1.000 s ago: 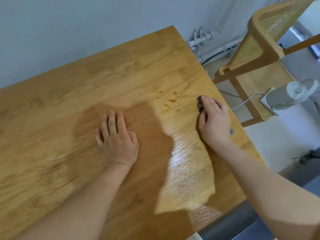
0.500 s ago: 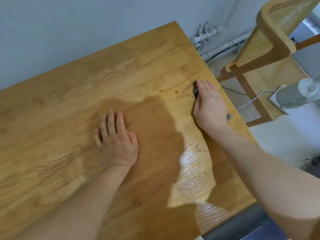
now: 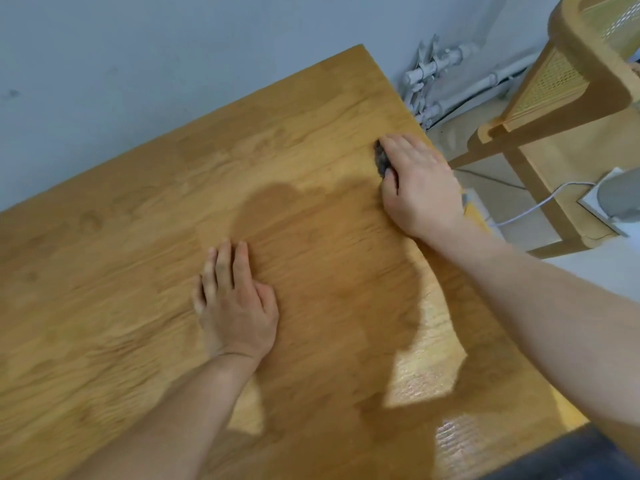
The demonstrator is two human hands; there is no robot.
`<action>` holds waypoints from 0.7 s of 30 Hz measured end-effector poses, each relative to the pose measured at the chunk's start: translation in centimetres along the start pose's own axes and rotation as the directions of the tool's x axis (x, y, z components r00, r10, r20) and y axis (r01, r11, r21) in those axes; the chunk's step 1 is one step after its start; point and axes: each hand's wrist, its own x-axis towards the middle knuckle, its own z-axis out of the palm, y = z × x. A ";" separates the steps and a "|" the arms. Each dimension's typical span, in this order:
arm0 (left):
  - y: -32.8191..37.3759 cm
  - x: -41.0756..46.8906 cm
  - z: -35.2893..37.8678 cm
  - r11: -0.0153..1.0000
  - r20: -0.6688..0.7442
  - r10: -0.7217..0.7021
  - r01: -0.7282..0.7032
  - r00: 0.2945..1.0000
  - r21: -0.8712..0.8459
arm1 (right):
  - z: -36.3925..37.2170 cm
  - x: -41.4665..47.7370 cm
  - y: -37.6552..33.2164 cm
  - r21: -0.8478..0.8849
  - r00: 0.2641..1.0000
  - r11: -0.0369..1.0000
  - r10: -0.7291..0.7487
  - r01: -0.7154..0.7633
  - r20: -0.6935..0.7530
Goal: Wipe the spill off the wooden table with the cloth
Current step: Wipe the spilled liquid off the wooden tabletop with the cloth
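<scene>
My right hand presses a small dark grey cloth flat onto the wooden table near its right edge, toward the far corner. Only a sliver of the cloth shows past my fingers and thumb. My left hand lies palm down on the middle of the table, fingers together, holding nothing. No spill drops are visible on the wood around the cloth; a glossy sheen shows on the near right part of the table.
A wooden chair with a woven cane back stands just right of the table. White pipes run along the wall behind the table corner. A white cable and a grey device lie on the chair side.
My right hand has slid the cloth away from me along the right edge, over the spot where brown drops showed. The drops are gone from view. My left hand stayed put.
</scene>
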 end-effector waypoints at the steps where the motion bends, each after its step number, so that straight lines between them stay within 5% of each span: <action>1: 0.0 0.1 0.0 1.000 -0.006 0.004 -0.004 1.000 0.007 | 0.0 0.7 0.3 -0.017 0.999 0.999 0.035 -0.035 -0.009; 5: 0.1 0.0 0.1 1.000 -0.022 0.005 -0.005 1.000 0.003 | 1.0 -2.0 -4.1 0.041 0.967 0.969 0.247 -0.245 -0.055; 9: 0.0 -0.2 0.2 1.000 -0.040 0.006 -0.006 0.999 -0.013 | 1.8 -10.6 -8.7 0.098 0.984 0.982 -0.167 0.161 0.058; 11: -0.1 0.0 0.2 1.000 -0.033 0.005 -0.006 0.999 -0.008 | 1.3 -9.6 -5.8 0.107 0.968 0.968 -0.238 0.228 0.085; 15: -0.2 0.1 0.0 1.000 -0.003 0.001 -0.001 1.000 -0.007 | -1.1 -2.1 0.4 0.051 0.998 0.997 0.053 -0.051 -0.031; 21: -0.1 0.3 0.0 1.000 0.012 0.002 -0.002 1.000 0.003 | 0.9 -0.7 -2.7 -0.033 0.982 0.983 0.181 -0.183 -0.047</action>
